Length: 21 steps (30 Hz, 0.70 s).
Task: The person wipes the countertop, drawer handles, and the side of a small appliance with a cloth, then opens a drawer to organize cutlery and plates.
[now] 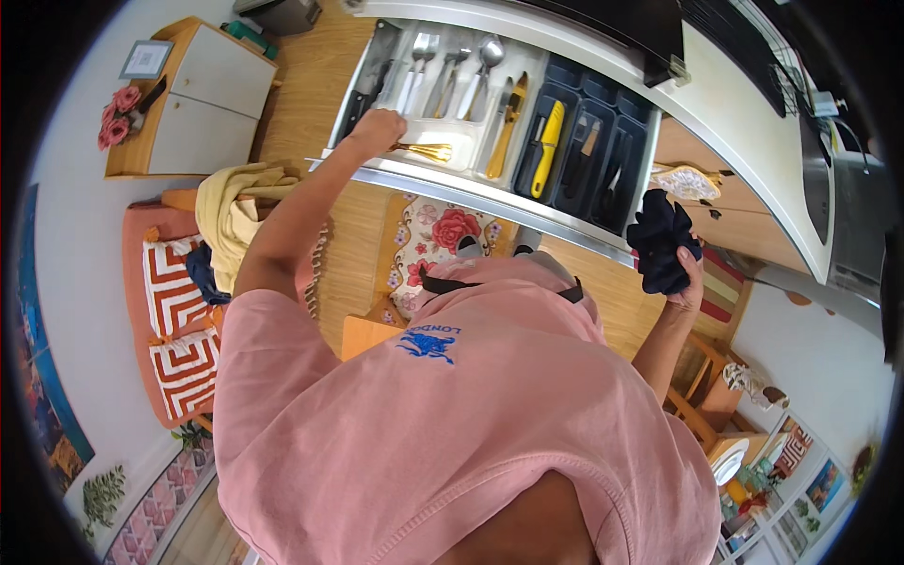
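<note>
My left hand (378, 132) is closed at the front left of a pulled-out drawer (452, 182), its fingers around the handle ends of gold-coloured cutlery (432, 151) lying in the clear tray's front compartment. Behind it in the clear tray are forks (424, 53), spoons (489, 60) and gold-coloured knives (510, 127). A dark tray (565, 145) on the right holds a yellow knife (547, 152) and several dark-handled utensils. Beyond the drawer's right end, my right hand (691, 275) grips a bunched dark navy cloth (662, 244).
The white counter edge (748, 148) curves above the drawer. A floral mat (438, 233) lies under it, by my feet. At left are a cabinet (212, 78) and a sofa (134, 282) with patterned cushions and a yellow cloth (229, 212). Wooden chairs (706, 395) stand at lower right.
</note>
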Each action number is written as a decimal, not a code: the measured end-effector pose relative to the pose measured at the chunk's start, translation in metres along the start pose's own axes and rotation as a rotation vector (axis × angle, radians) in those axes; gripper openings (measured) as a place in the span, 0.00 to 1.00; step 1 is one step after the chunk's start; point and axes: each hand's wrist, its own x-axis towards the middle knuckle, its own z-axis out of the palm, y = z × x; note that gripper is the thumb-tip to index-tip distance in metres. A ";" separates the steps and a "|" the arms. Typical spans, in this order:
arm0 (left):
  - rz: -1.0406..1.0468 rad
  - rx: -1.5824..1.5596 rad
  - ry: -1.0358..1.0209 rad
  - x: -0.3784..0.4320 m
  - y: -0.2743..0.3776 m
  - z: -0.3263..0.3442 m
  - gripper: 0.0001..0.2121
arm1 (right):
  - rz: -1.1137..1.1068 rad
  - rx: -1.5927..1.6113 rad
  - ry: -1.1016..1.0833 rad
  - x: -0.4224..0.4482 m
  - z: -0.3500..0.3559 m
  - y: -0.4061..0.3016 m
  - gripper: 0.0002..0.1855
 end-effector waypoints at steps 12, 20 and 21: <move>-0.045 -0.417 0.272 0.055 0.096 -0.040 0.04 | -0.233 0.297 0.012 -0.017 -0.060 -0.008 0.33; 0.225 -0.790 0.282 0.145 0.282 -0.081 0.11 | -0.220 0.266 0.045 -0.021 -0.074 -0.008 0.32; 0.240 -0.646 0.273 0.147 0.289 -0.080 0.13 | -0.193 0.279 0.035 -0.023 -0.072 -0.009 0.32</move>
